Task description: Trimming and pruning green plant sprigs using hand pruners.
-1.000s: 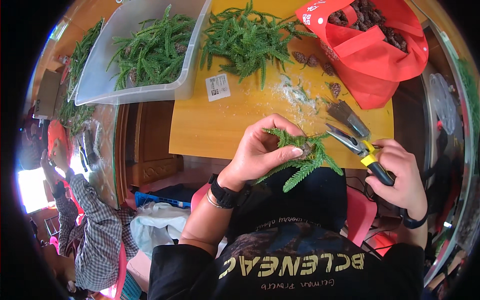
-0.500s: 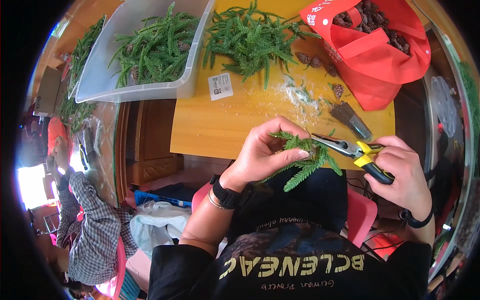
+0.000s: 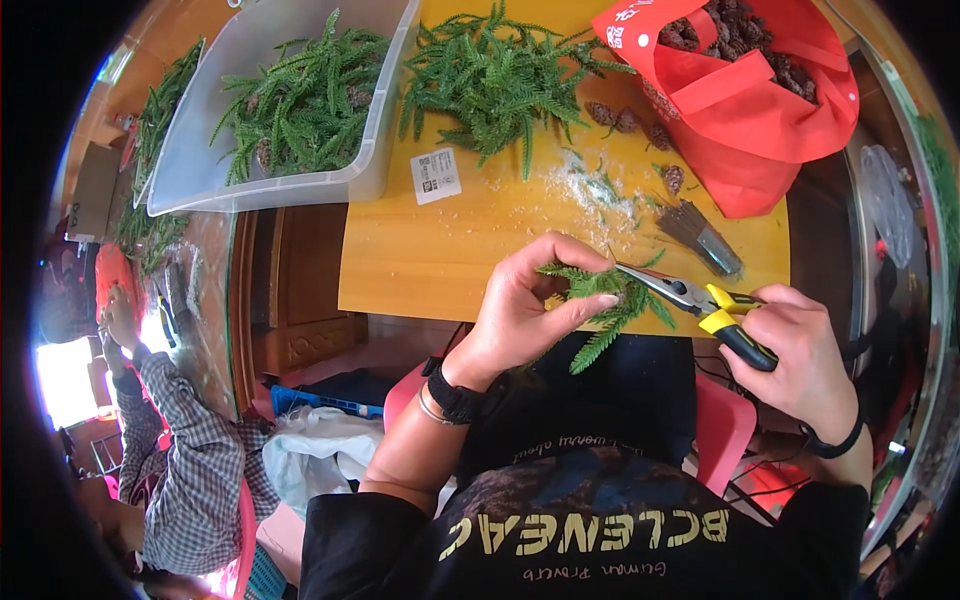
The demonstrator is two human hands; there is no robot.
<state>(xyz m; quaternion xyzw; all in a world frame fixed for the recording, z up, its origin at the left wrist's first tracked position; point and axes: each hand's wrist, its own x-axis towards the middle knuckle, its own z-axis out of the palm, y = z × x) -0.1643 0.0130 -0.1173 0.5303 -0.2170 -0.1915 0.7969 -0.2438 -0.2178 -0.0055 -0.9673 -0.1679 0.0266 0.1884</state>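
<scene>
The yellow desk (image 3: 440, 260) fills the upper middle, its near edge just ahead of the person's lap. At far left sits a co-worker (image 3: 195, 455) in checked sleeves. A clear bin (image 3: 270, 195) of greenery stands at the desk's left end, a red bag (image 3: 745, 145) of cones at its right, a green pile (image 3: 495, 90) between. The right hand (image 3: 800, 345) comes in from the right, fingers curled round the handles of the pliers (image 3: 690, 295), which point left. The left hand (image 3: 525, 305), bent inward, has thumb and fingers clamped on a sprig (image 3: 598, 345) over the desk's near edge. The pliers' tips are by those fingertips; whether they grip anything I cannot tell. A white label (image 3: 436, 177) lies below the pile.
</scene>
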